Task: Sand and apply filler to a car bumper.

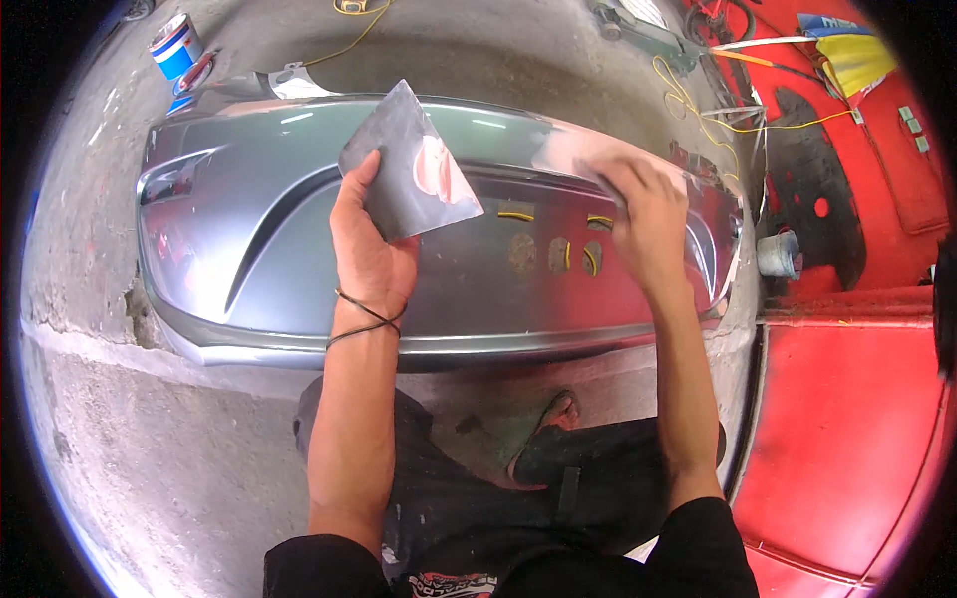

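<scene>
A smooth flat grey plate (399,149), with a smear of pale pink body filler (439,171) on its right side, is gripped in my left hand (371,224), thumb on top. It is held above a large glossy grey car body panel (429,284). My right hand (643,204) is at the panel's upper right, fingers closed around a thin dark spreader (604,184) that is mostly hidden and blurred. Beside those fingers, a pale pink filler patch (566,151) covers part of the panel's far edge.
Small yellow-edged marks (515,215) and cutouts dot the panel's middle. A blue and white bucket (175,48) stands far left, a smaller pail (779,255) at right. Yellow cable (681,95) trails over the grey floor. Red panels (847,429) are on the right.
</scene>
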The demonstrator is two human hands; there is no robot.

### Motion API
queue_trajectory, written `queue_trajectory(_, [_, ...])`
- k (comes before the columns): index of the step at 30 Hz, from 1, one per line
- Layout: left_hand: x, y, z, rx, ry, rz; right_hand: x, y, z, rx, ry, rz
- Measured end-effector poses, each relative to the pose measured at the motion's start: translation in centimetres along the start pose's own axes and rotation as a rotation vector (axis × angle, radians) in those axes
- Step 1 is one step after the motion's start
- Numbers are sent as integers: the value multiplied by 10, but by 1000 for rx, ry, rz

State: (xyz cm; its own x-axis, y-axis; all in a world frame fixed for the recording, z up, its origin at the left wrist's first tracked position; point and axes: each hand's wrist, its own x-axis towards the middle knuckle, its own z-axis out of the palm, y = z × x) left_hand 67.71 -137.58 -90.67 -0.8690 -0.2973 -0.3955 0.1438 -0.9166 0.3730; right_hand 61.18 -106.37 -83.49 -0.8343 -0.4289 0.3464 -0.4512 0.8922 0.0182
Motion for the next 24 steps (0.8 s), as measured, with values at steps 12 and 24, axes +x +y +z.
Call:
queue_trajectory(12, [-10,-4,17,28,33,-8,65,36,-21,112,-126,44])
queue_trajectory(24, [-8,-1,13,9,13,-5,36,13,-38,229,-105,35])
